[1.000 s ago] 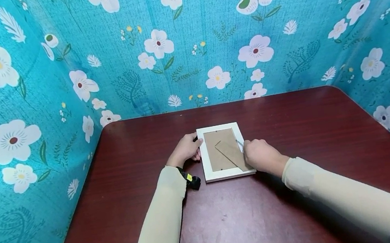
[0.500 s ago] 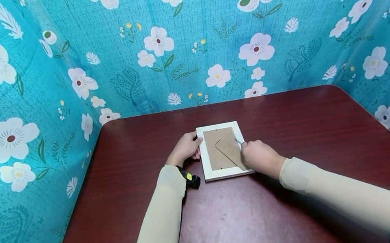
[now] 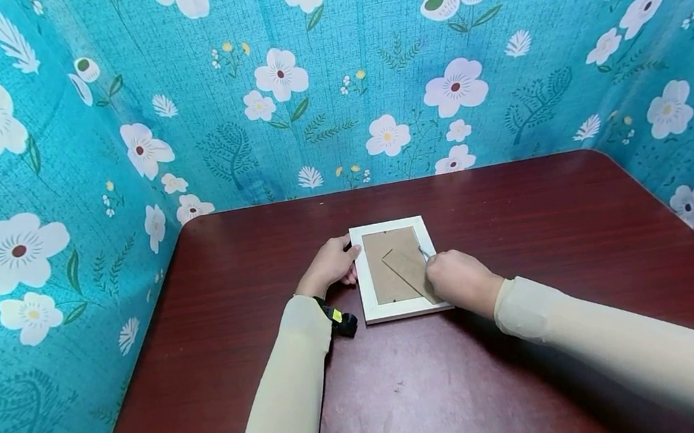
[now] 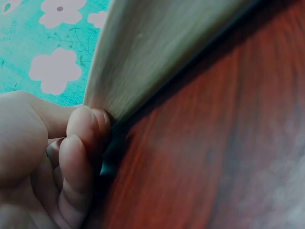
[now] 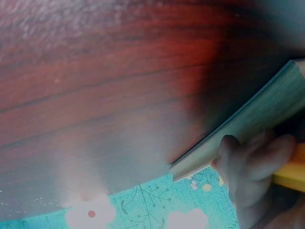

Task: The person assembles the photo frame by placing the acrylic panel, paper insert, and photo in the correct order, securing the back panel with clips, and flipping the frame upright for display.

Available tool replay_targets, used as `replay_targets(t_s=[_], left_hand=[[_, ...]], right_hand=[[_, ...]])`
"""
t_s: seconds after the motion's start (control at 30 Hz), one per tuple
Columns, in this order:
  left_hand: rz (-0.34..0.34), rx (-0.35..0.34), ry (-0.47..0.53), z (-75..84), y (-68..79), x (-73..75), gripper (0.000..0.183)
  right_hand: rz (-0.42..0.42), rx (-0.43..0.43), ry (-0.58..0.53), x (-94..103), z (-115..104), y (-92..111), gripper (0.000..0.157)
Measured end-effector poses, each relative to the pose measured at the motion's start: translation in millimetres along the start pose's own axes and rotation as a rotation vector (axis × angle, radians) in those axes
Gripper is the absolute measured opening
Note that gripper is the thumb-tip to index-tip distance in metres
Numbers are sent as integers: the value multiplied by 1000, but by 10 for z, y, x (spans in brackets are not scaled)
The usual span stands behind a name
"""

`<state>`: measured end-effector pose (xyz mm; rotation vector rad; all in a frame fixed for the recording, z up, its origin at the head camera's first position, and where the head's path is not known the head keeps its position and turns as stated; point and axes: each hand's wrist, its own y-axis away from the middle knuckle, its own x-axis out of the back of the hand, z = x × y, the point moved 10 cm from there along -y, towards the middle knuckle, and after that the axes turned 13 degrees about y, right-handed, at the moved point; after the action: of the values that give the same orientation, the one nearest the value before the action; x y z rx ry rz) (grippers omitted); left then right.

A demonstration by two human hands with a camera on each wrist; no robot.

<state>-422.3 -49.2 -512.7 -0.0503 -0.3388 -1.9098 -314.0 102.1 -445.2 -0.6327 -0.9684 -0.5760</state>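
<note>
A white picture frame (image 3: 367, 294) lies face down, its brown backing board (image 3: 382, 285) showing. On the board is a flat stand leg (image 3: 417, 277) with a slanted edge, and small dark tabs sit at the opening's edges. My left hand (image 3: 332, 261) grips the frame's left side, thumb over the top and fingers curled at the edge. At the opposite side my right hand (image 3: 460, 278) grips a tool with a yellow handle (image 5: 290, 171). Its thin metal shaft (image 3: 424, 253) reaches the inner right edge of the frame. The fist hides the rest of the tool.
The dark red wooden table (image 3: 259, 250) carries the frame near its middle. Behind and at both sides hangs a blue flowered cloth (image 3: 332, 101). A black wrist camera (image 3: 342, 322) on the left wrist stands close to the frame's lower left corner.
My right hand has shifted slightly left over the frame's right side, with more of the shaft showing. The left hand and the frame stay in place.
</note>
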Motion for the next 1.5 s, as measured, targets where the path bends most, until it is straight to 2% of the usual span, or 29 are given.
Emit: replay_targets(t_s=[0.13,0.27,0.37,0.47,0.7,0.87,1.0,1.23,1.37,1.5], left_hand=[[-2,2,-1,-7,4,-8,42],[-14,16,7,-34,5,-25,51],[-9,13,20,-35,6,-16,52],[0,4,31,-27,3,2,49],[-3,13,41,-57,-2,-17,45],[7,-9,25,-10,13,1,37],[10,-4,7,-1,12,7,40],[2,7,-5,7,21,5,50],[8,2,-11,15,38,6,43],[15,-6,-11,18,38,3,44]], right_hand=[[28,-33,41,0,-3,37,22],[40,-117,41,-39,37,93,14],[54,-179,8,-57,94,115,14],[71,-192,-5,-48,128,111,16],[61,-162,0,-81,126,91,13],[109,-118,25,-32,97,71,12],[125,-80,75,-6,60,53,10],[110,-63,93,12,47,29,8],[95,-50,80,5,48,14,9],[70,-46,64,-5,53,1,10]])
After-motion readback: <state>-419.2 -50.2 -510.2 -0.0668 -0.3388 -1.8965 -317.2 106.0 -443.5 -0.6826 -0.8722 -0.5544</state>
